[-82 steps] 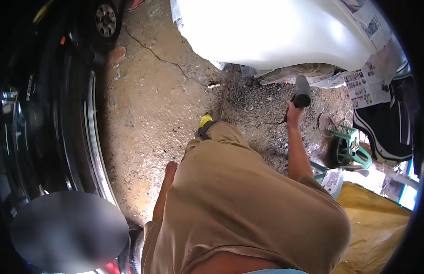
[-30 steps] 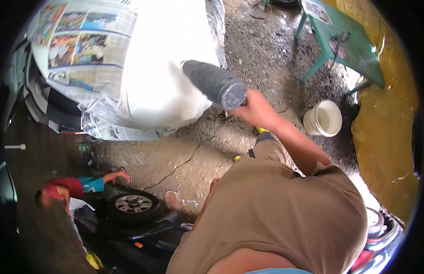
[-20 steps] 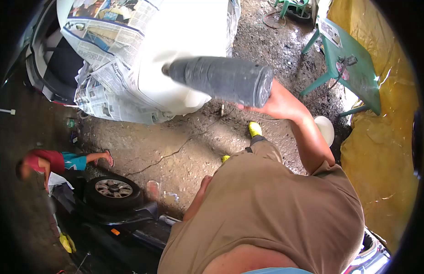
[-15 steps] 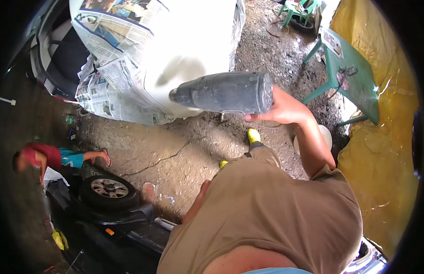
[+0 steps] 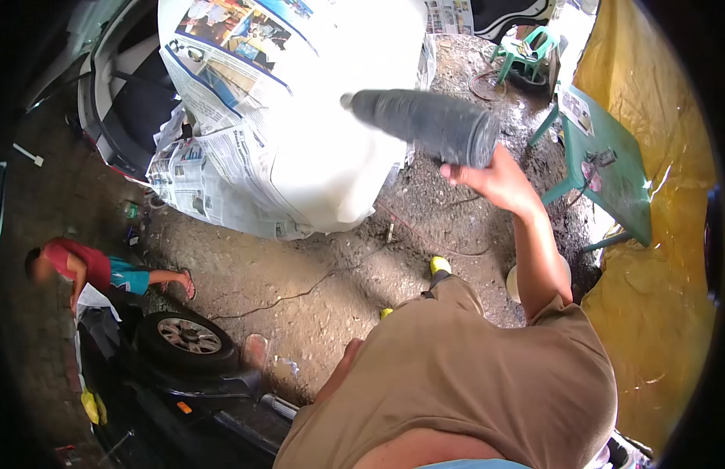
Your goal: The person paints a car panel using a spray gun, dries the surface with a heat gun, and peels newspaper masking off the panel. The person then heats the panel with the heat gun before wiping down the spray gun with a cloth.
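My right hand (image 5: 491, 180) grips a dark grey bottle-shaped tool (image 5: 429, 125) at its wide end. The thumb shows below it; the other fingers are hidden behind it. Its narrow tip points left over a glossy white car panel (image 5: 343, 55), apart from it as far as I can see. Newspaper sheets (image 5: 230, 168) mask the panel's left side. Only a small part of my left hand (image 5: 348, 356) shows beside my brown shirt, low by my body, and its fingers cannot be made out.
A green table (image 5: 612, 160) and a green chair (image 5: 526, 53) stand right, before a yellow-brown sheet (image 5: 651, 313). A hose (image 5: 472, 254) lies on the dirt floor. At left, a person (image 5: 85, 266) in a red shirt bends over a dark car (image 5: 198, 406) with a wheel (image 5: 189, 336).
My right hand has moved up and right with the grey tool, whose tip now tilts further upward. The view has shifted, so the white panel sits further right.
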The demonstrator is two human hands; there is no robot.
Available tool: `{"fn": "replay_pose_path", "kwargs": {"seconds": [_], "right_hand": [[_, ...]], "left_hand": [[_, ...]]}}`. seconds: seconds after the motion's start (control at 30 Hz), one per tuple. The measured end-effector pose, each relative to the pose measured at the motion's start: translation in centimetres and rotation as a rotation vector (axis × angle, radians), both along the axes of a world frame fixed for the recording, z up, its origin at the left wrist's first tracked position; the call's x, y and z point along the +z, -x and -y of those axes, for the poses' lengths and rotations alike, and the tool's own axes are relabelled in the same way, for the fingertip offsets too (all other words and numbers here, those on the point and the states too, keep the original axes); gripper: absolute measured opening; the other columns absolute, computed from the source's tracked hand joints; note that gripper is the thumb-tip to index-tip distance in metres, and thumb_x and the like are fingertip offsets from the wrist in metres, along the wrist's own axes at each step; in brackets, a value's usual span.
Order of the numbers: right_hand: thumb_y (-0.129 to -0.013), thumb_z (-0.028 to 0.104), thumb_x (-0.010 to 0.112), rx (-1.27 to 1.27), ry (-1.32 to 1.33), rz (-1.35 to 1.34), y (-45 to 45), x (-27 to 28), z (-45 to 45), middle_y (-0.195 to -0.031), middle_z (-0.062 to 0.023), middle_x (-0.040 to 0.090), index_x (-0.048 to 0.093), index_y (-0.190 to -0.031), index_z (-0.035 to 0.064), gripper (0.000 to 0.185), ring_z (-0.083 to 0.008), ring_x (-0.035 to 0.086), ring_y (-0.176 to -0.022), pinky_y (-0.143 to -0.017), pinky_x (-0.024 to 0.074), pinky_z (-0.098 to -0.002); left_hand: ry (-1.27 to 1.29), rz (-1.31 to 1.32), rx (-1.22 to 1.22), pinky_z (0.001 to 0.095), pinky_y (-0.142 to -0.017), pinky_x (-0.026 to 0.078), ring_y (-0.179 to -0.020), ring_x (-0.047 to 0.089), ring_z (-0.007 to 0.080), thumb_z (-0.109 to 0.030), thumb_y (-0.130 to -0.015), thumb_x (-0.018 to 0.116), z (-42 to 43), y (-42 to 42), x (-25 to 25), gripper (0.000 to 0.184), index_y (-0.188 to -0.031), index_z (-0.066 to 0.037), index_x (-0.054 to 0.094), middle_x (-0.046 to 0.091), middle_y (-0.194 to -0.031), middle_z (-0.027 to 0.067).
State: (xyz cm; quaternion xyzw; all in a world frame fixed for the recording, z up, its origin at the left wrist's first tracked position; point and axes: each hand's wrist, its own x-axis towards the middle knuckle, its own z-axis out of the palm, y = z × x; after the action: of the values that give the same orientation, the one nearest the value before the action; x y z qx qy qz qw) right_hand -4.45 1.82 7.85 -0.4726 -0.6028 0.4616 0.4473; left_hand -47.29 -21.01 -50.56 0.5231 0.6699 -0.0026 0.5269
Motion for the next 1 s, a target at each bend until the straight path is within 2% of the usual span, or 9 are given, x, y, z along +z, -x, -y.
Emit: {"fn": "replay_pose_path", "kwargs": {"seconds": [0.1,0.2,0.3,0.33,0.6,0.8,0.9,0.93,1.0], "right_hand": [[-0.079,0.015,0.077,0.18,-0.086,0.147,0.5,0.3,0.2,-0.117,-0.012,0.064,0.056,-0.125,-0.0021,0.053,-0.0206,0.06,-0.102,-0.092,0.0482,-0.0352],[-0.079,0.012,0.076,0.425,-0.332,0.251,0.4,-0.7,-0.8,-0.11,-0.012,0.066,0.058,-0.12,0.0005,0.047,-0.0206,0.063,-0.099,-0.087,0.0503,-0.0362],[-0.074,0.019,0.082,0.524,-0.154,0.442,-1.0,-1.2,-2.3,-0.129,-0.0168,0.059,0.053,-0.129,-0.0023,0.065,-0.0266,0.056,-0.118,-0.102,0.0423,-0.0398],[-0.077,0.01,0.078,0.48,-0.398,0.335,-1.1,-1.3,-2.9,-0.112,-0.0133,0.067,0.057,-0.123,-0.0002,0.052,-0.0182,0.063,-0.101,-0.09,0.0492,-0.0339],[-0.082,0.003,0.076,0.157,0.046,-0.15,-6.6,-1.8,-8.8,-0.106,-0.0069,0.068,0.059,-0.117,-0.0014,0.04,-0.0111,0.061,-0.097,-0.086,0.0497,-0.0299],[-0.083,0.009,0.073,0.276,0.128,-0.277,-12.0,-2.2,-15.2,-0.089,-0.0032,0.066,0.065,-0.106,0.0007,0.025,-0.0079,0.059,-0.073,-0.067,0.0478,-0.0258],[-0.084,0.016,0.071,0.19,0.036,-0.186,-14.8,-3.0,-19.6,-0.076,-0.0008,0.064,0.068,-0.097,0.0024,0.019,-0.0072,0.055,-0.063,-0.059,0.0431,-0.0244],[-0.084,0.019,0.07,0.176,0.034,-0.178,-15.7,-3.2,-21.2,-0.066,0.0006,0.061,0.069,-0.091,0.0033,0.018,-0.0072,0.054,-0.06,-0.058,0.041,-0.0229],[-0.083,0.017,0.072,0.122,0.047,-0.199,-17.4,-3.3,-24.3,-0.064,0.0,0.06,0.068,-0.089,0.003,0.016,-0.0074,0.054,-0.058,-0.056,0.0411,-0.0234]], "left_hand": [[0.019,-0.027,-0.01,0.0474,-0.066,0.048,-0.075,0.068,0.0315,-0.03,-0.078,0.062,-0.4,-0.5,0.3,0.033,-0.079,0.003,0.066,0.067,-0.08,0.0238],[0.028,-0.062,0.004,0.0476,-0.065,0.047,-0.073,0.067,0.0308,-0.029,-0.078,0.062,-0.9,-1.7,0.6,0.032,-0.078,0.003,0.066,0.067,-0.079,0.0239],[0.063,-0.125,0.084,0.0481,-0.061,0.045,-0.066,0.065,0.0286,-0.024,-0.076,0.06,-1.1,-3.9,1.1,0.029,-0.072,0.004,0.064,0.066,-0.074,0.0239],[0.079,-0.151,0.116,0.0483,-0.059,0.044,-0.063,0.064,0.0276,-0.023,-0.076,0.059,-1.6,-4.8,1.5,0.027,-0.069,0.004,0.064,0.065,-0.072,0.0238],[0.027,-0.082,0.036,0.0474,-0.072,0.049,-0.084,0.064,0.0326,-0.023,-0.083,0.053,-2.6,-14.5,3.8,0.029,-0.08,0.002,0.066,0.066,-0.085,0.0213],[-0.46,-0.243,-0.269,0.0476,-0.081,0.05,-0.096,0.061,0.0357,-0.025,-0.087,0.051,-5.1,-20.0,4.8,0.029,-0.086,-0.001,0.068,0.066,-0.095,0.0186],[-0.089,-0.17,0.311,0.0482,-0.08,0.05,-0.093,0.061,0.0355,-0.025,-0.084,0.054,-5.4,-22.3,6.5,0.024,-0.088,-0.005,0.067,0.065,-0.097,0.0171],[-0.321,-0.348,-0.238,0.0482,-0.081,0.05,-0.095,0.061,0.0365,-0.021,-0.084,0.055,-5.5,-21.9,5.3,0.022,-0.092,-0.003,0.066,0.065,-0.096,0.0183],[-0.27,-0.321,-0.137,0.0478,-0.081,0.05,-0.095,0.061,0.0365,-0.021,-0.084,0.056,-4.6,-23.1,4.3,0.023,-0.094,-0.002,0.066,0.065,-0.096,0.0186]]}}
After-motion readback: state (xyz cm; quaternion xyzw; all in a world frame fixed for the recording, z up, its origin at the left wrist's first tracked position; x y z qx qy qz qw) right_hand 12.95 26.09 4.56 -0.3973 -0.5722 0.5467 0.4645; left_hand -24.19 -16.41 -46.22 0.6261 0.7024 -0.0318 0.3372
